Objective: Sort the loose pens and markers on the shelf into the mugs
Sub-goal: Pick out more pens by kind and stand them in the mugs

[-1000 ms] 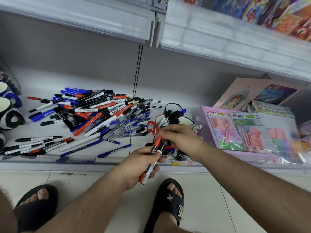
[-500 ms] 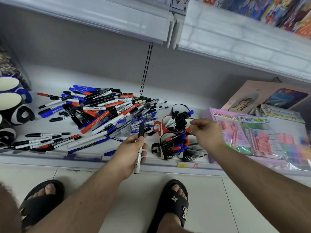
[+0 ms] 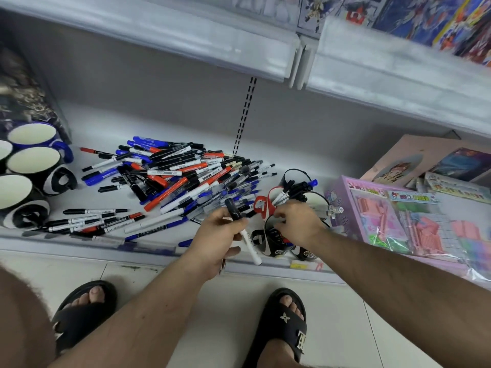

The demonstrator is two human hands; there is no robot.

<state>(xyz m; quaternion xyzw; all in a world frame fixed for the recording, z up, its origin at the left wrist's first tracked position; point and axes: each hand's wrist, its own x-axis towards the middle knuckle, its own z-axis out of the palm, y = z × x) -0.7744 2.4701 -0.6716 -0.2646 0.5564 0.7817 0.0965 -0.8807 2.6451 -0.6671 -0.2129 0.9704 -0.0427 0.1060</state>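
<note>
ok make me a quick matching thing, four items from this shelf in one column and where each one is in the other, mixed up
Items:
1. white marker with black cap
2. pile of loose pens
3. empty mugs
4. pink stationery set

Places:
A. far left of the shelf
B. right side of the shelf
C. held in the left hand
D. middle of the shelf

Pairs: 1-C, 2-D, 3-A, 4-B

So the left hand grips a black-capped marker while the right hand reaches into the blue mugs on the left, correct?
Not quite. The head view shows the right hand over the mugs with pens on the right; the left hand does grip the black-capped marker.
</note>
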